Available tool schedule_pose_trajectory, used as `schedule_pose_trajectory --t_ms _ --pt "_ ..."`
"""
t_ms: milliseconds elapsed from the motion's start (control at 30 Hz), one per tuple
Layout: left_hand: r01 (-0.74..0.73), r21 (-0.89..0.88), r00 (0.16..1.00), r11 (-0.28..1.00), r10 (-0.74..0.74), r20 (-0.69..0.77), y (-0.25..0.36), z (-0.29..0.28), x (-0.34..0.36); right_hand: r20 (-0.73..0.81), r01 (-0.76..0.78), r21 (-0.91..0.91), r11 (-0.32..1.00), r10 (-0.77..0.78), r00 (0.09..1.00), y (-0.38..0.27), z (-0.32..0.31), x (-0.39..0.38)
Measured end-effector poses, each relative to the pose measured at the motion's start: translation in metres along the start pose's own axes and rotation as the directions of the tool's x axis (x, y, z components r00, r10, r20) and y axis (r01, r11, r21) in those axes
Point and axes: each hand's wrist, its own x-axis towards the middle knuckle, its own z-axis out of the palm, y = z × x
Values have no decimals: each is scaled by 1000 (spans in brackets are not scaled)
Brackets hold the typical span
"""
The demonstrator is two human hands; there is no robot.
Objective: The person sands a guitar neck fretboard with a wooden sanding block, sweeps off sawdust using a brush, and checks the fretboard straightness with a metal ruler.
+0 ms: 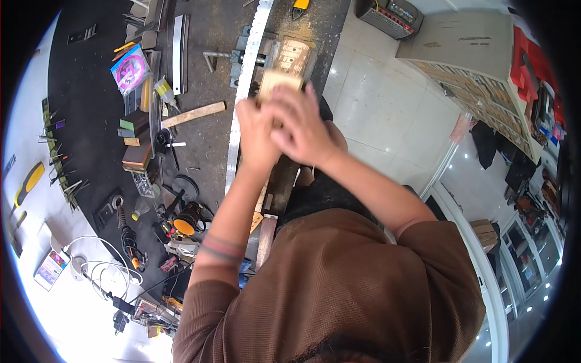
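A pale wooden block (281, 78), smeared by motion, sticks out past my fingers. My left hand (256, 130) is closed around its near end. Across the left hand lies my right hand (302, 124), its fingers curled over the block; they are blurred too. Just beyond the block is a light wooden piece (293, 55) with a brick-like pattern and small dark holes. To its left sits a bench vise (240, 58) with a threaded screw. A long pale metal strip (247, 66) runs past my left hand. My palms hide the block's near part.
On the dark bench left lie a wooden stick (193, 114), a glue bottle (164, 92), a metal straightedge (177, 54) and an orange-faced round tool (185, 226). A lit phone (51, 268) with cables lies lower left. An amplifier (387, 18) and a wooden cabinet (454, 42) stand right.
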Motion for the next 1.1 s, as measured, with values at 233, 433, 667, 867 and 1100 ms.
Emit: schedule_pose_trajectory --t_ms 233,433,667,867,1100 --pt "-99 70 957 993 114 -266 37 34 173 -106 211 -230 950 -240 965 101 -77 135" --pt "-58 57 986 997 67 -153 17 -5 14 -60 271 -93 958 -277 959 12 -11 30" --pt "95 4 994 995 -95 -48 -38 -43 -266 121 100 77 992 -109 987 -134 98 -168" --pt "-286 -7 914 958 271 -301 -31 -9 -77 160 -152 -52 987 159 974 0 59 -50" --pt "-37 32 988 999 41 -147 -33 -26 -208 -58 169 117 979 -163 985 -88 95 -130"
